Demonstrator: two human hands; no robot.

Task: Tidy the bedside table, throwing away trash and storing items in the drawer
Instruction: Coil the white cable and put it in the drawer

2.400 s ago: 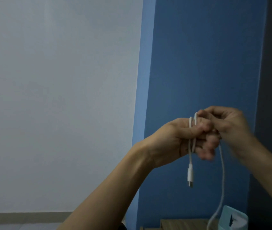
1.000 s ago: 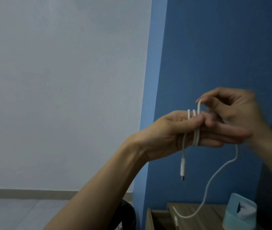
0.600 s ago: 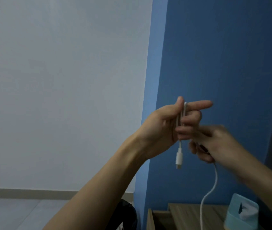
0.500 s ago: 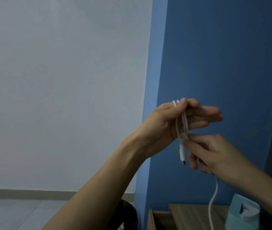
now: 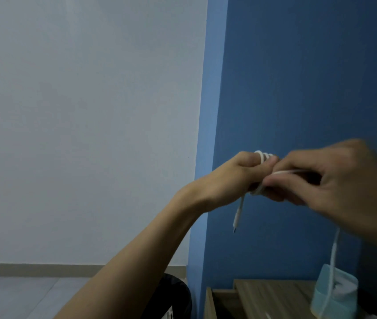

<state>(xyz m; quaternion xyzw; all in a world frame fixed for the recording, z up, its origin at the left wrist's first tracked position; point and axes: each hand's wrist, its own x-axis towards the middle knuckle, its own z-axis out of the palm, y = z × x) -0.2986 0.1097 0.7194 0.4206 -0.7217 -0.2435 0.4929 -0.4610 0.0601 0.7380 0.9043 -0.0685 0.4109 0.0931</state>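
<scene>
Head — left hand (image 5: 235, 178), right hand (image 5: 334, 180) grip cable (image 5: 238, 211)

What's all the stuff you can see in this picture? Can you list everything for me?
charging cable: one, white, coiled round the left hand, plug end dangling below, the rest trailing down on the right
tissue box: one, light blue, on the bedside table, bottom right
bedside table: one, light wood, bottom right, by the blue wall
bin: one, black, bottom centre, left of the table
left hand: one, cable wound round its fingers
right hand: one, pinching the cable
</scene>
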